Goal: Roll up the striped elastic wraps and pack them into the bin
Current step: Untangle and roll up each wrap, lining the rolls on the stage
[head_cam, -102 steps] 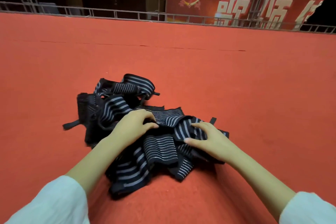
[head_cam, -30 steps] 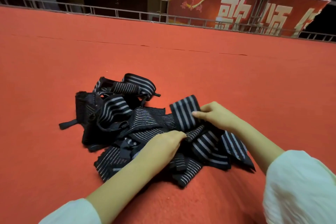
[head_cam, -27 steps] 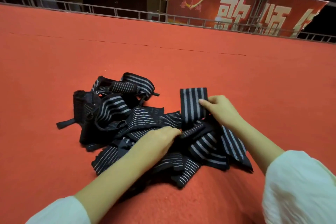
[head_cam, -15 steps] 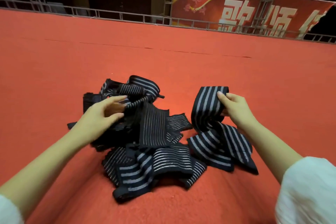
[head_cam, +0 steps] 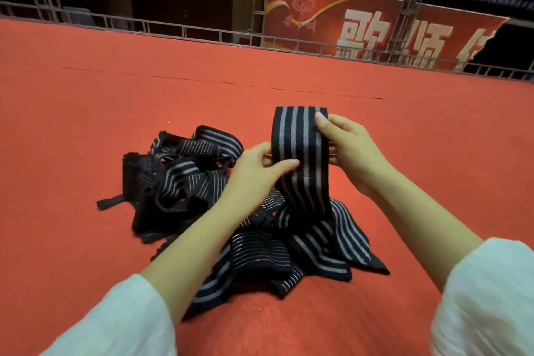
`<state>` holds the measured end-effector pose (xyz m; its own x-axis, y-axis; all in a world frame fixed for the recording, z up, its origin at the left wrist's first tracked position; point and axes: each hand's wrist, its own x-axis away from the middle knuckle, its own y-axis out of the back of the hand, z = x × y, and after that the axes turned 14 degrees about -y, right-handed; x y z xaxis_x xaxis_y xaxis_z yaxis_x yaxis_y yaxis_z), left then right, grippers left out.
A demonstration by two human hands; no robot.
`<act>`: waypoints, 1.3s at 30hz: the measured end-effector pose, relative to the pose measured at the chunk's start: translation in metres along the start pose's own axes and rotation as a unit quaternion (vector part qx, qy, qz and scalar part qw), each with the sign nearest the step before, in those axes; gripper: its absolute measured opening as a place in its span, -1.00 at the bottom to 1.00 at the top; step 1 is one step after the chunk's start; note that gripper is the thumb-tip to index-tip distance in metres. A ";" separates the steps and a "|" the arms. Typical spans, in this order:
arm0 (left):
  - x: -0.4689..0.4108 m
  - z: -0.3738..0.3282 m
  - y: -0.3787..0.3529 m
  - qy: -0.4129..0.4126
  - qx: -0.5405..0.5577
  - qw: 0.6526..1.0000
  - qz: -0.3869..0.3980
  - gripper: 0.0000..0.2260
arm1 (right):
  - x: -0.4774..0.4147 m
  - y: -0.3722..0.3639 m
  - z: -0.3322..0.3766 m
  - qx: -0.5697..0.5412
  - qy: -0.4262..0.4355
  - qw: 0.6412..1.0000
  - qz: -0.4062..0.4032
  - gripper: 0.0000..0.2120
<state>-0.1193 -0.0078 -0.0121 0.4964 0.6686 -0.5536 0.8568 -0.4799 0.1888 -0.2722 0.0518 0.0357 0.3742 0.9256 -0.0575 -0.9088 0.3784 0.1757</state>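
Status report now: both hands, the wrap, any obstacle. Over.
Left hand pinches left edge of raised wrap; right hand pinches its top corner. Wrap not yet rolled, tail in the pile. No bin in view.

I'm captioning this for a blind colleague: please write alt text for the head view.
The left hand and right hand pinch one striped elastic wrap, holding its end upright above a tangled pile of wraps on red carpet; a red banner behind.

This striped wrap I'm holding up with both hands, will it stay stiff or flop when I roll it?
Probably floppy: below where the left hand and right hand pinch it, the striped wrap sags and folds onto the carpet. Likely light, since pinches alone hold it up. Its tail lies against the tangled pile, so it may snag.
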 end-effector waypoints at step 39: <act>0.061 -0.179 0.151 -0.088 -0.031 0.986 -0.140 -0.88 | 0.119 -0.108 0.108 0.016 0.040 0.992 0.117 -0.87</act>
<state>0.0655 0.0620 0.1279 0.2118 0.6591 -0.7217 0.9665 -0.2509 0.0544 -0.1101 0.1198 0.1160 0.1364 0.9866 -0.0890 -0.9625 0.1532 0.2239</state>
